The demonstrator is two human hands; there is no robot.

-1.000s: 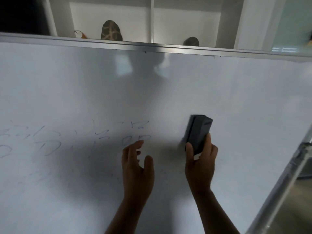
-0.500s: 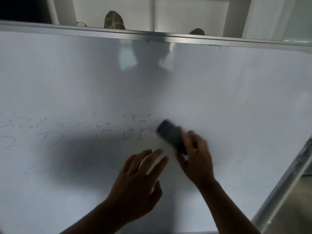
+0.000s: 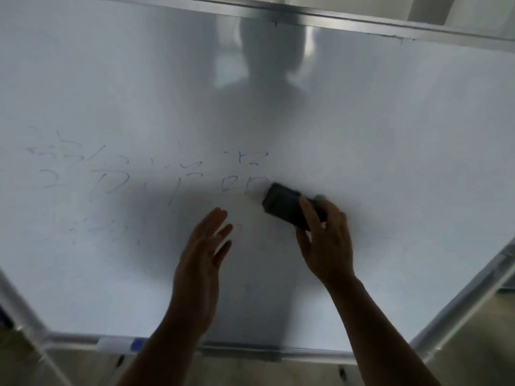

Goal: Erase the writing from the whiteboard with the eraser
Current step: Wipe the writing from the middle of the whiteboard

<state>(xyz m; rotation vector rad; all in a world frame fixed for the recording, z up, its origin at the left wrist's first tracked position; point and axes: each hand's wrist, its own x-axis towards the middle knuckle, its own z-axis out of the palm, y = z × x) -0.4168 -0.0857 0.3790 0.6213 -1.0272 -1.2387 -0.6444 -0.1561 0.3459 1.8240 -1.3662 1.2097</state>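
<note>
The whiteboard (image 3: 390, 135) fills the head view. Faint blue writing (image 3: 156, 171) runs across its left and middle part. My right hand (image 3: 326, 243) grips a dark eraser (image 3: 284, 204) and presses it flat on the board, at the right end of the writing. A wiped pale patch lies just left of the eraser. My left hand (image 3: 203, 257) is held up in front of the board below the writing, fingers straight and holding nothing; whether it touches the board I cannot tell.
A marker with a blue end (image 3: 119, 344) lies on the tray along the board's bottom edge. The metal frame (image 3: 459, 307) slants up at the right. A white shelf unit (image 3: 434, 9) stands behind the board's top edge.
My right hand tipped the eraser from upright to flat and swept it left to the end of the writing. My left hand opened and straightened its fingers. The view tilted down.
</note>
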